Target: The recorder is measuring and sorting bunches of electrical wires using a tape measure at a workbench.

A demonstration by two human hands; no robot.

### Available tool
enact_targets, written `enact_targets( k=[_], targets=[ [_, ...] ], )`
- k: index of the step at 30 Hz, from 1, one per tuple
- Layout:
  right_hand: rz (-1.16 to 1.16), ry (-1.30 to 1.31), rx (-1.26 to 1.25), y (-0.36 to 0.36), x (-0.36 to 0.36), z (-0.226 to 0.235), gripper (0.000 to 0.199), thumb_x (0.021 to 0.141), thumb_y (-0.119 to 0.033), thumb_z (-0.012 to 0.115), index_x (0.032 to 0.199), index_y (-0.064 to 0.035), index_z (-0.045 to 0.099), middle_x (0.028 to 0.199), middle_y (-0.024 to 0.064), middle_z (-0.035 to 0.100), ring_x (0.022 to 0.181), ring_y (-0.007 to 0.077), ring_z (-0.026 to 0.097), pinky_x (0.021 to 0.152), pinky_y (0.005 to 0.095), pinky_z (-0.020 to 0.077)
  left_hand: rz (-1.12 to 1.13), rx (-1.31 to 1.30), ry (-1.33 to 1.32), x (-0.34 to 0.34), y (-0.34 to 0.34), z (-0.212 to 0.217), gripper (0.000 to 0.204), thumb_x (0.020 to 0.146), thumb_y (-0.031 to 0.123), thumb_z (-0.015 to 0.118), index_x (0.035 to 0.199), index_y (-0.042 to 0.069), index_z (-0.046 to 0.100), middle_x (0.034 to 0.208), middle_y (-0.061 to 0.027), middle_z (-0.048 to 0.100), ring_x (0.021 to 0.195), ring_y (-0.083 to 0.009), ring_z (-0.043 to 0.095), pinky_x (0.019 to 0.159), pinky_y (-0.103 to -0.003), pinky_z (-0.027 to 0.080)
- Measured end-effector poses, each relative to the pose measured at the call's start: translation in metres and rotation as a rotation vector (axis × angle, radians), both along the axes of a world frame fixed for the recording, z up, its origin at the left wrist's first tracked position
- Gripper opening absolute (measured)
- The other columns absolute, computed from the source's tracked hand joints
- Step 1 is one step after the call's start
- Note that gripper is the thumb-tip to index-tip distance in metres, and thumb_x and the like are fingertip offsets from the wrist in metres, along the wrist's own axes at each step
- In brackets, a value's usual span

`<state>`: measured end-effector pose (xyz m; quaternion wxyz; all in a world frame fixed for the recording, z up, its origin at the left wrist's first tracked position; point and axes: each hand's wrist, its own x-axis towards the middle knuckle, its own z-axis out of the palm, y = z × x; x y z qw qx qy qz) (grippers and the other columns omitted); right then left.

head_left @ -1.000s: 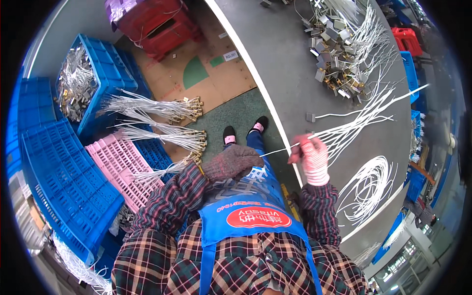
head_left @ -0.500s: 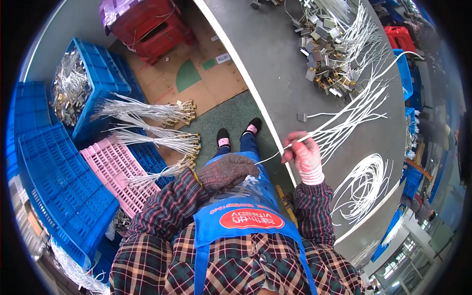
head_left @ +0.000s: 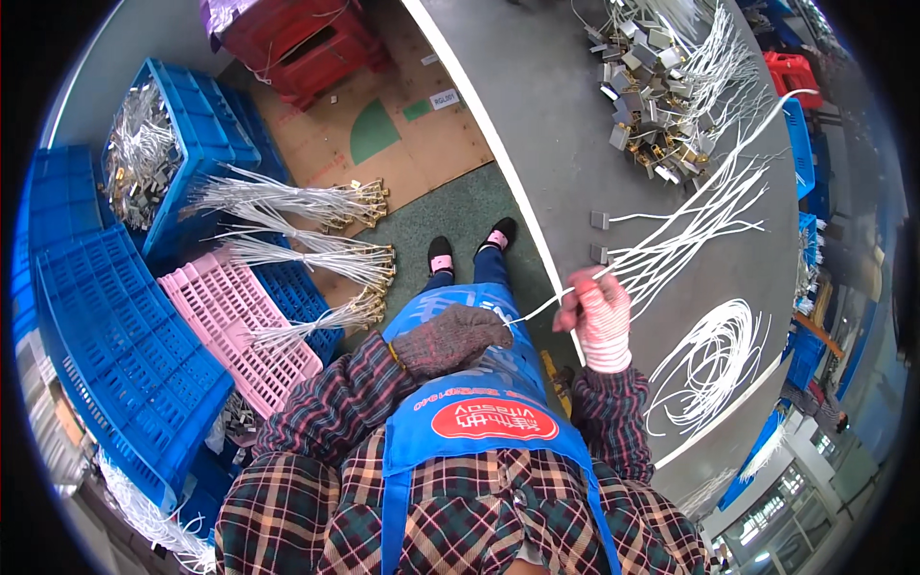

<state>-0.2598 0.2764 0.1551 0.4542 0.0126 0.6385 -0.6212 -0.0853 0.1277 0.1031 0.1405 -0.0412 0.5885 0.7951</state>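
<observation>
At table edge, right hand (head_left: 599,321) grip pinching white wire (head_left: 671,240); left hand (head_left: 450,337) fisted on its end.

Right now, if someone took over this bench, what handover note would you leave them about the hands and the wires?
Left hand, grey glove, pinches one end of a white wire over the apron.
Right hand, striped glove, grips the same wire at the grey table edge.
Loose white wires fan out on the table; a coiled bunch lies nearer.
Connector pile sits farther back.
Bundled wires rest on crates at left.
Loose wires remain unhandled.
</observation>
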Motion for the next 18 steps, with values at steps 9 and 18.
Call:
enact_targets(
  k=[9, 18],
  targets=[
    [0.01, 0.126, 0.049, 0.008, -0.006, -0.01, 0.021, 0.088, -0.018, 0.058, 0.092, 0.0023, 0.056, 0.063, 0.009, 0.055, 0.045, 0.0163, 0.053, 0.044, 0.03, 0.049, -0.086, -0.337, -0.03, -0.001, -0.015, 0.015, 0.018, 0.086, 0.014, 0.052, 0.095, 0.001, 0.06, 0.091, -0.0134, 0.06, 0.087, -0.0291, 0.059, 0.078, -0.034, 0.047],
    [0.045, -0.022, 0.01, 0.018, -0.045, 0.004, 0.029, 0.088, -0.026, 0.058, 0.095, 0.0015, 0.053, 0.078, 0.0134, 0.058, 0.059, 0.0199, 0.06, 0.054, 0.0352, 0.0541, 0.222, -0.114, -0.409, -0.003, -0.018, 0.025, 0.021, 0.088, 0.016, 0.054, 0.099, -0.001, 0.062, 0.089, -0.0098, 0.058, 0.085, -0.0153, 0.058, 0.076, -0.028, 0.046]
  ],
)
